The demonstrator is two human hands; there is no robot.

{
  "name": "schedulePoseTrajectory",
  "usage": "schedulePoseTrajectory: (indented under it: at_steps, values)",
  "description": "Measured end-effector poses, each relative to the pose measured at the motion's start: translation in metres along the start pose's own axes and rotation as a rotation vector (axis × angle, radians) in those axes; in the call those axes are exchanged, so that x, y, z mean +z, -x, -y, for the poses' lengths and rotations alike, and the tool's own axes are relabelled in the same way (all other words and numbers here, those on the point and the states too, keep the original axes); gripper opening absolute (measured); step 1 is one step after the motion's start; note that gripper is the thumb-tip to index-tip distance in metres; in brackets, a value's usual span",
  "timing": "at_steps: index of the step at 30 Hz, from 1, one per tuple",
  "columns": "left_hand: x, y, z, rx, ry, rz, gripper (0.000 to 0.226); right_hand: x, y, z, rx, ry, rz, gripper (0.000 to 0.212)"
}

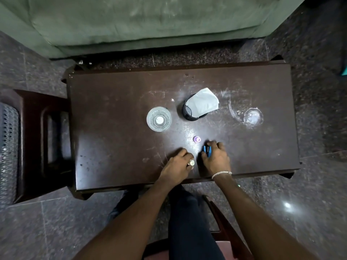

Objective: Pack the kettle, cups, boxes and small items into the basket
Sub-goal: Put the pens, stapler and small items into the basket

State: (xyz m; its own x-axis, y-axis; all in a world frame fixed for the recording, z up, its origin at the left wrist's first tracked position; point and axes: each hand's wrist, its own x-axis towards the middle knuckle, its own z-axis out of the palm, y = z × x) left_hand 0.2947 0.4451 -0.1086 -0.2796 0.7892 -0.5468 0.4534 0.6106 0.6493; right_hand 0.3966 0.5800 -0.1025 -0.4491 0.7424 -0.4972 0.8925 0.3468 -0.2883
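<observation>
On the dark brown table (112, 113), my left hand (177, 164) is closed around a small white-capped item (191, 163) near the front edge. Just to its right, my right hand (216, 156) grips a small blue object (207, 151). A little purple-capped bottle (197, 139) stands just beyond my hands. Farther back are a clear glass cup (159, 119), a black mesh holder (187, 113) with a white paper (203, 103) in it, and a clear glass lid or dish (253, 116) at the right. A grey perforated basket (8, 147) shows at the far left edge.
A dark wooden stool or side table (39, 143) stands left of the table, beside the basket. A green sofa (150, 21) fills the far side. The floor is dark speckled stone. My legs and a chair seat (221, 246) are under the front edge.
</observation>
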Motion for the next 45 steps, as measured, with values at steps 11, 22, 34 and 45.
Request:
schedulePoseTrajectory:
  at_steps: [11, 22, 34, 45]
  values:
    - [-0.054, 0.027, 0.019, 0.025, 0.006, -0.129, 0.018, -0.006, 0.032, 0.041, 0.01, -0.113, -0.048, 0.042]
    - [-0.16, 0.147, 0.112, -0.084, 0.012, -0.386, 0.016, 0.012, 0.103, 0.208, -0.256, -0.248, -0.091, 0.041]
    - [-0.251, 0.311, 0.239, -0.267, 0.07, -0.812, 0.021, 0.08, 0.181, 0.409, -0.639, -0.293, 0.089, 0.039]
    - [-0.252, 0.375, 0.348, -0.546, -0.018, -0.939, 0.021, 0.167, 0.237, 0.542, -1.085, 0.044, 0.303, 0.038]
